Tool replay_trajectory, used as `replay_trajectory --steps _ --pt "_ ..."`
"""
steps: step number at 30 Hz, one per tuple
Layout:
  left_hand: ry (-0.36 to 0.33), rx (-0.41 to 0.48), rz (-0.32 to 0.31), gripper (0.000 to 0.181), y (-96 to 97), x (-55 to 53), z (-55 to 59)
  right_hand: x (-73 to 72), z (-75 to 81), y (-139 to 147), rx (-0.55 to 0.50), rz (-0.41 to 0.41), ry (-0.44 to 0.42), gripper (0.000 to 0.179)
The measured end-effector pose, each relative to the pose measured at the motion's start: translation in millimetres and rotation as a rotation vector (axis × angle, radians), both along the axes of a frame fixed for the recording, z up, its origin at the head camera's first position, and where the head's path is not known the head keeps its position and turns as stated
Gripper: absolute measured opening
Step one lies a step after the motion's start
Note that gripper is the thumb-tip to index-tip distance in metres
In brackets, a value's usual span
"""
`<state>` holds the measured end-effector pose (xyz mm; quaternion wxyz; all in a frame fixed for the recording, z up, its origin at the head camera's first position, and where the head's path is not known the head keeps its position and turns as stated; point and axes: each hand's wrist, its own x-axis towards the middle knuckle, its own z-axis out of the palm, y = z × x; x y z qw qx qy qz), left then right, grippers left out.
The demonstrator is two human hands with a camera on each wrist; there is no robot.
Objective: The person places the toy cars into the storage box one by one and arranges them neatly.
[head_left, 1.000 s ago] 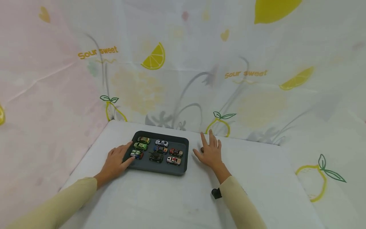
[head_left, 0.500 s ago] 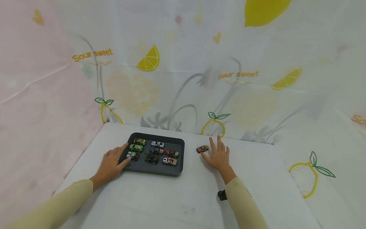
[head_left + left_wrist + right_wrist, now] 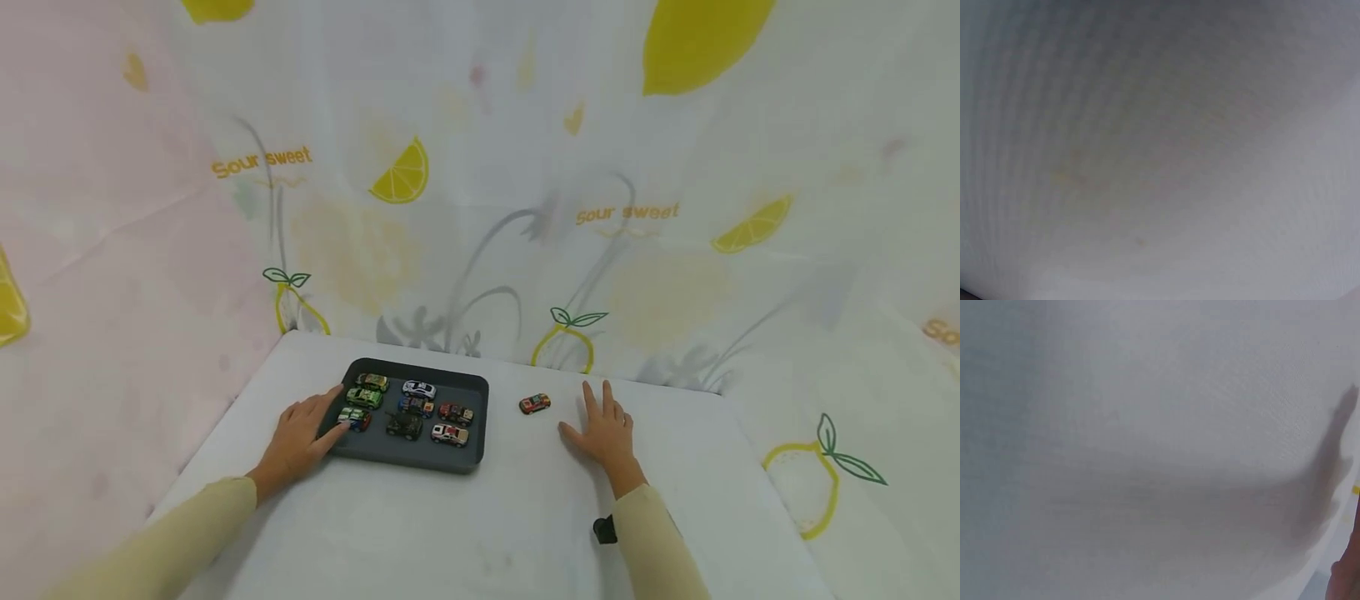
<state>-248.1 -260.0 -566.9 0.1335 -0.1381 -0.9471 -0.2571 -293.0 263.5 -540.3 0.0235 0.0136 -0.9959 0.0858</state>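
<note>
A dark grey tray point(image 3: 405, 457) in the head view holds several small toy cars, among them a white one point(image 3: 419, 389), a green one point(image 3: 364, 397) and a black one point(image 3: 404, 426). My left hand point(image 3: 296, 437) rests at the tray's left edge, its thumb reaching over the rim near a green-and-white car point(image 3: 355, 418). To the right of the tray, a red toy car point(image 3: 535, 403) stands alone on the white surface. My right hand point(image 3: 609, 433) is right of that car, apart from it, fingers spread and holding nothing. Only part of the right hand point(image 3: 1347, 569) enters the right wrist view.
A white cloth-covered table point(image 3: 420, 533) carries everything. Behind it and at the sides hangs a lemon-print cloth point(image 3: 480, 250). Something small and black point(image 3: 604, 530) shows at the right wrist. In the left wrist view only blurred pale cloth point(image 3: 1160, 187) is visible.
My right hand has moved right, away from the red toy car, which it mostly covered a second ago. The left hand stays at the tray's edge. The head view has shifted slightly.
</note>
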Motion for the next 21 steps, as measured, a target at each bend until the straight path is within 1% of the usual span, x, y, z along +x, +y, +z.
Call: replay_trajectory --steps 5,6,9,12,14,17,19,21 --pt "0.030 0.003 0.011 0.066 1.6 -0.3 -4.6 0.4 -4.8 -2.0 -0.024 0.037 0.001 0.091" --pt "0.036 0.005 0.012 0.066 2.2 -1.3 -4.4 -0.5 -5.4 -3.8 -0.030 0.043 0.006 0.090" --pt "0.043 0.013 0.018 0.065 3.5 0.6 -6.9 -4.7 -8.2 -15.3 -0.071 0.048 0.023 0.088" --pt "0.041 0.018 0.015 0.066 5.2 0.9 -6.9 -10.3 -8.7 -31.5 -0.158 0.026 0.027 0.086" --pt "0.043 0.010 0.020 0.066 5.5 1.1 -7.4 -15.0 -8.4 -43.8 -0.225 0.012 0.006 0.084" --pt "0.045 0.005 0.030 0.066 4.9 2.5 -7.2 -20.4 -6.1 -61.9 -0.317 -0.004 -0.030 0.071" --pt "0.049 0.001 0.038 0.066 4.5 3.2 -6.8 -23.5 -3.5 -71.6 -0.360 -0.002 -0.026 0.058" --pt "0.061 0.001 0.049 0.066 4.1 3.7 -6.2 -25.8 -1.7 -78.9 -0.382 0.017 -0.001 0.046"
